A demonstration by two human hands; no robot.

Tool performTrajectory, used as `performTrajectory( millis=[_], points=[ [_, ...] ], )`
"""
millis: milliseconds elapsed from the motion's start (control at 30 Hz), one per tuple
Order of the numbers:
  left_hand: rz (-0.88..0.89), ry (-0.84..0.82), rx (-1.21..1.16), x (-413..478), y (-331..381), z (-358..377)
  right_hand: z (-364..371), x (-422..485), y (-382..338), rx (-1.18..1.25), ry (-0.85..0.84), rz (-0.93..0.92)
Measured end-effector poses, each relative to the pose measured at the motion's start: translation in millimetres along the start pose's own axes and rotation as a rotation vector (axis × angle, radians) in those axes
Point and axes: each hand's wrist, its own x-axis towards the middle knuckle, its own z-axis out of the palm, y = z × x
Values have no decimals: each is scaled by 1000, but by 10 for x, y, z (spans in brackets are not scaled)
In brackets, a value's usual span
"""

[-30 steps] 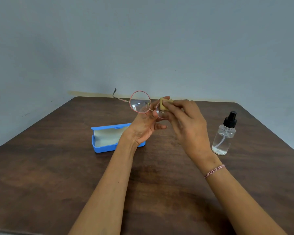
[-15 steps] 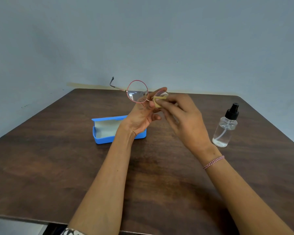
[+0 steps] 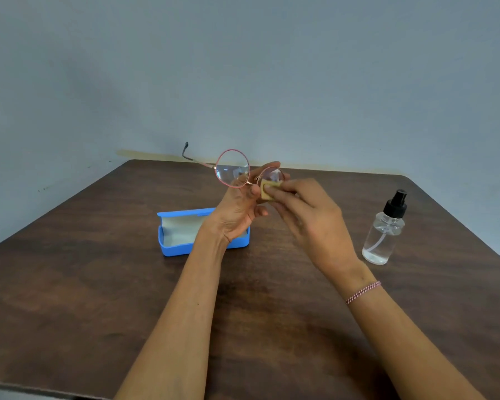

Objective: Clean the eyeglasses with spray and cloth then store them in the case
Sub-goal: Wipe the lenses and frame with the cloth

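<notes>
Round pink-rimmed eyeglasses (image 3: 232, 168) are held up above the table's far middle, one temple arm sticking out to the left. My left hand (image 3: 237, 209) pinches the frame at the bridge between the lenses. My right hand (image 3: 303, 217) pinches a small yellow cloth (image 3: 267, 192) against the lower part of the right lens. The open blue case (image 3: 179, 235) with a pale lining lies on the table behind my left wrist, its right end hidden by it. A clear spray bottle (image 3: 384, 232) with a black pump top stands upright at the right.
The dark wooden table (image 3: 98, 298) fills the lower view, with its rounded far right corner near the bottle. A grey wall rises right behind the far edge. The near table edge shows at the bottom left.
The cloth in my right hand has slid from the top of the right lens to its lower edge. Both hands stay on the glasses; the view has shifted slightly.
</notes>
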Motion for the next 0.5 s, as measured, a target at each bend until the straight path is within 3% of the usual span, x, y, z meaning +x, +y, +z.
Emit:
performTrajectory(
  millis=[167, 333, 500],
  points=[
    [-39, 35, 42, 2, -14, 32, -82, 36, 99, 43, 93, 146],
    [-74, 104, 10, -3, -69, -18, -180, 152, 144, 568, 304, 744],
    [-21, 46, 28, -3, -22, 23, -136, 151, 221, 894, 324, 994]
  ],
)
